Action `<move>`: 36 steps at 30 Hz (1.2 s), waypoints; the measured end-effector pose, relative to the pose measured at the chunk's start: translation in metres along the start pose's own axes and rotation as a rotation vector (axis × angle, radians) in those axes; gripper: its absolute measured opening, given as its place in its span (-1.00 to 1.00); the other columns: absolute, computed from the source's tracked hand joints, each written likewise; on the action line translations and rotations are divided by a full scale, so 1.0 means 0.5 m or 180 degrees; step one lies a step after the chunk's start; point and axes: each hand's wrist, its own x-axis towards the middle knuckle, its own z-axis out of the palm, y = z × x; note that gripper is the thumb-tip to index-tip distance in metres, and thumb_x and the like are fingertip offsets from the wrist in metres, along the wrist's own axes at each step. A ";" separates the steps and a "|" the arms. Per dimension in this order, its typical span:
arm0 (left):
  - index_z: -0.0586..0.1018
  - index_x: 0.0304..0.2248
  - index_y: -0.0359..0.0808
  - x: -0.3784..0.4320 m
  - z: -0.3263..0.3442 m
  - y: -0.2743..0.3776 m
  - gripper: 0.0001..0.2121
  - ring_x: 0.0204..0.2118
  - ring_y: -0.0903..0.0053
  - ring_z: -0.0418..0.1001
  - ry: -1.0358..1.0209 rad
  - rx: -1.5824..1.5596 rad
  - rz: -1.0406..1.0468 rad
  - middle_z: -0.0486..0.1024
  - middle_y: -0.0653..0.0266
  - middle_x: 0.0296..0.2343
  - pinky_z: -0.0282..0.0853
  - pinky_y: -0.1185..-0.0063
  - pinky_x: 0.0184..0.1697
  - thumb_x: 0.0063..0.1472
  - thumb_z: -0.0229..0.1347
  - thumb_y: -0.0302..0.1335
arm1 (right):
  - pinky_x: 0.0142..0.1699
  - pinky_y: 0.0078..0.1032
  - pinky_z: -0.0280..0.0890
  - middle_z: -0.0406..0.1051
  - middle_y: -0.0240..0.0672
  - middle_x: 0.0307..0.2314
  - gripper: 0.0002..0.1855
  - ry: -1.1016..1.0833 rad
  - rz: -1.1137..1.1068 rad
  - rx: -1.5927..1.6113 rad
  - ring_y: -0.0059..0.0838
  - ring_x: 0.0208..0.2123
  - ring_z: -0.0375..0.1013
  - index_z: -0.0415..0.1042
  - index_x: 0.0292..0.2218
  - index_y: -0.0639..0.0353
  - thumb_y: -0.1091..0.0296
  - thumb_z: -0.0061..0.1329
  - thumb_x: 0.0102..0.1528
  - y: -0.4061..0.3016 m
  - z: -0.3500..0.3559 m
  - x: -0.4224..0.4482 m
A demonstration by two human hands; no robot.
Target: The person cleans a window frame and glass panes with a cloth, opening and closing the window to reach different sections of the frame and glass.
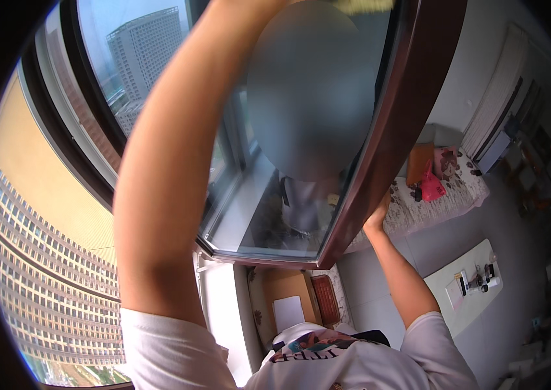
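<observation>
An open window sash (387, 112) with a reddish-brown frame and a glass pane (265, 243) stands tilted in front of me. My left forearm rises across the pane and leaves the picture at the top, so my left hand is out of view. At the top edge, a strip of fuzzy yellow material (363, 6) shows against the glass, mostly cut off. My right hand (378, 214) is at the outer edge of the sash frame and holds it, its fingers largely hidden behind the frame. Reflections and a blurred oval cover much of the pane.
To the left is the window opening's dark frame (71, 131), with tall buildings (146, 53) far below and beyond. A white sill (227, 302) and a cardboard box (280, 282) lie below. A sofa (412, 219) with a pink bag (432, 187) and a low table (470, 302) stand right.
</observation>
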 end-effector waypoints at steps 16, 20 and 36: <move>0.12 0.10 0.05 -0.574 -0.138 0.329 -0.45 0.09 0.37 0.10 -0.2908 -0.1292 -0.0455 0.09 0.34 0.08 -0.04 0.27 0.11 0.08 -0.14 -0.16 | -0.01 -0.51 0.12 0.28 -0.27 -0.18 -0.50 0.0375 0.0007 -0.0456 -0.46 -0.16 0.27 0.20 -0.08 0.32 0.08 -0.56 0.24 -0.013 0.035 0.011; 0.12 0.09 -0.07 -0.815 -0.225 0.409 -0.51 0.14 0.35 0.01 -0.4034 -0.1169 0.0574 0.03 0.27 0.09 -0.17 0.28 0.18 0.13 -0.19 -0.32 | -0.11 -0.52 0.18 0.31 -0.30 -0.26 -0.53 0.0006 -0.0324 -0.0811 -0.49 -0.25 0.30 0.25 -0.14 0.28 0.07 -0.52 0.22 0.029 -0.013 0.028; 0.26 0.04 -0.11 -0.377 -0.146 -0.044 -0.40 0.10 0.15 0.04 -0.1038 -0.0139 -0.0598 0.12 0.09 0.05 -0.20 0.26 0.13 0.08 -0.23 0.06 | -0.15 -0.51 0.23 0.36 -0.22 -0.30 -0.64 0.0021 -0.0140 0.0261 -0.39 -0.27 0.35 0.23 -0.12 0.31 0.25 -0.38 0.17 0.068 -0.048 0.039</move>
